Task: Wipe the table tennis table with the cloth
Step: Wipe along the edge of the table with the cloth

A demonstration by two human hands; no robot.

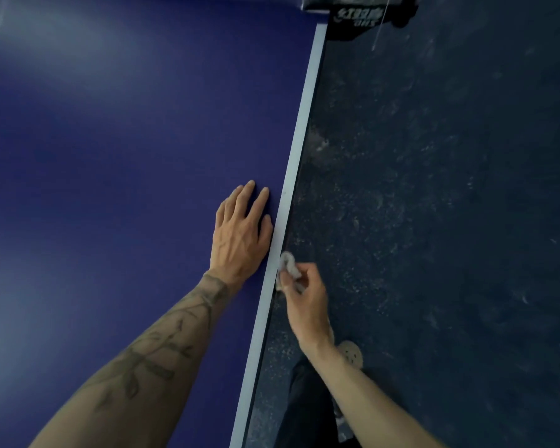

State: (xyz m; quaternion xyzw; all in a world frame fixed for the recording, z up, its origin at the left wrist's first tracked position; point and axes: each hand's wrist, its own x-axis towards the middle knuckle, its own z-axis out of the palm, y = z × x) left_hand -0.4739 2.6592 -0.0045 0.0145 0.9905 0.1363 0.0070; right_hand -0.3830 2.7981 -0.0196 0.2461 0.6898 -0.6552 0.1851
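1. Head view: the blue surface (110,156) fills the left of the picture. Its white edge line (301,134) runs slanting from top to bottom.
2. The left hand (243,234) lies palm down on the surface, just left of the white edge line. Its fingers (249,198) are straight and released, holding nothing, and the thumb is almost touching the line.
3. The right hand (304,295) is just right of the line, at the surface's rim. Its fingers are curled, grasping a small crumpled white cloth (288,265).
4. The cloth touches the rim beside the line, level with the left wrist.
5. Right of the line lies a dark speckled floor (450,189), with a pale shoe (351,352) near the right wrist.
6. At the line's far end sits a black net clamp (353,14).
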